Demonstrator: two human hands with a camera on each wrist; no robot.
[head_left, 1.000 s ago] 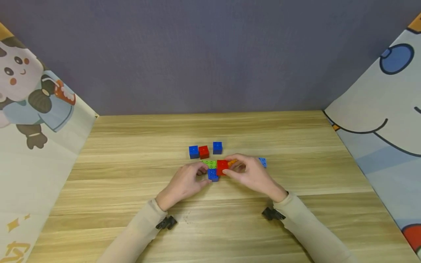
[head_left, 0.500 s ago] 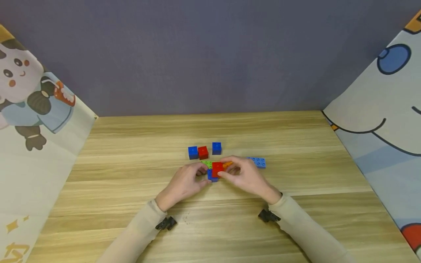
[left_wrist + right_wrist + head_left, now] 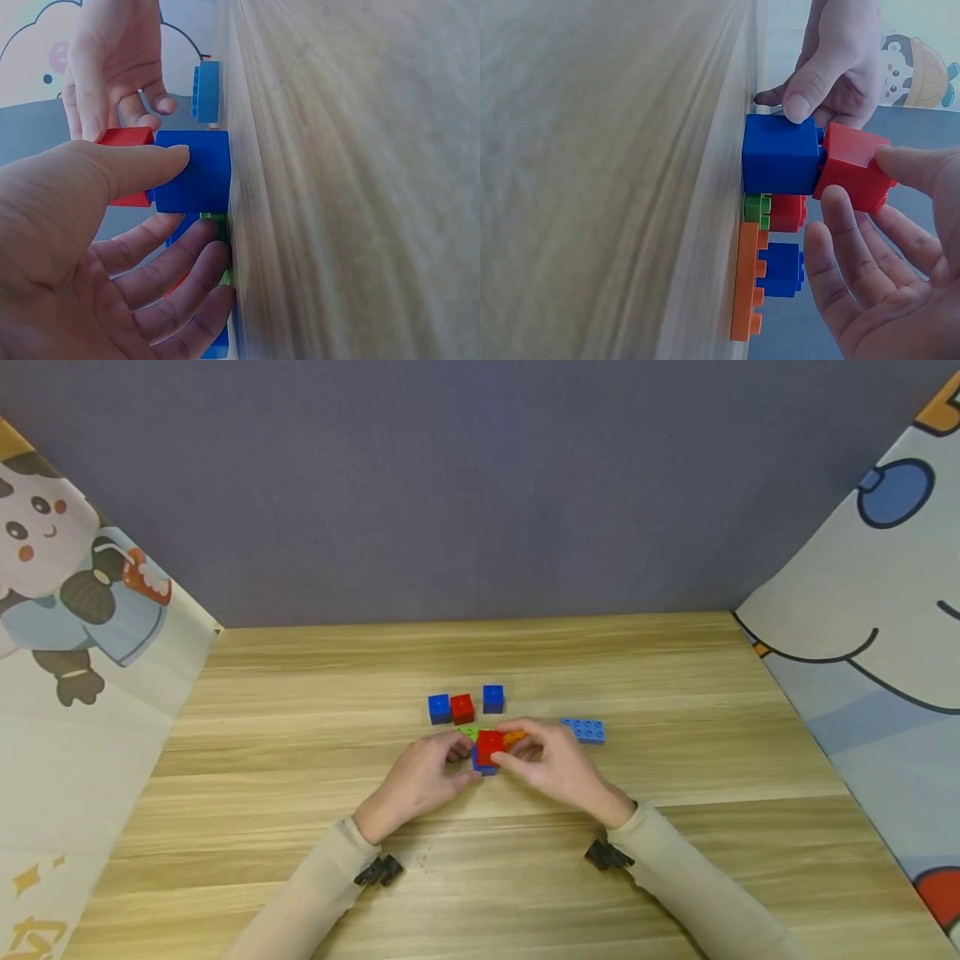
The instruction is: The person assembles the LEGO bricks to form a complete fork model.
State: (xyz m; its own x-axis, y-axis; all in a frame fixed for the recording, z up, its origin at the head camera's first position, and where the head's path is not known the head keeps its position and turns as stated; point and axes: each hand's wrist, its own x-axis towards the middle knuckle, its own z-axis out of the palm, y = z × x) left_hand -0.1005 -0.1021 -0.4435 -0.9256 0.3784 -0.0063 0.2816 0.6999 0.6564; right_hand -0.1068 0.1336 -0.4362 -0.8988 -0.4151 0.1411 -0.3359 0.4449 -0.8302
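Observation:
My left hand [image 3: 420, 777] pinches a dark blue building brick [image 3: 191, 172] between thumb and fingers, and the brick stands on the table. On its studded top sits a red brick [image 3: 491, 747], which the thumb and fingers of my right hand [image 3: 558, 768] grip. Seen from the right wrist, the red brick tilts a little, and some blue studs show in the gap between the two. Just behind them lie a green studded brick [image 3: 467, 731] and a flat orange brick [image 3: 748, 281], both partly hidden by the hands in the head view.
Further back on the wooden table [image 3: 300, 693] stand a blue brick [image 3: 439, 710] beside a red one [image 3: 462, 709], and another blue brick [image 3: 493, 699]. A light blue brick [image 3: 585, 731] lies right of my right hand. A dark panel [image 3: 480, 493] rises behind the table.
My right hand has moved left with the red brick, bringing it over the dark blue brick. More of the light blue brick shows now. The left hand has stayed in place.

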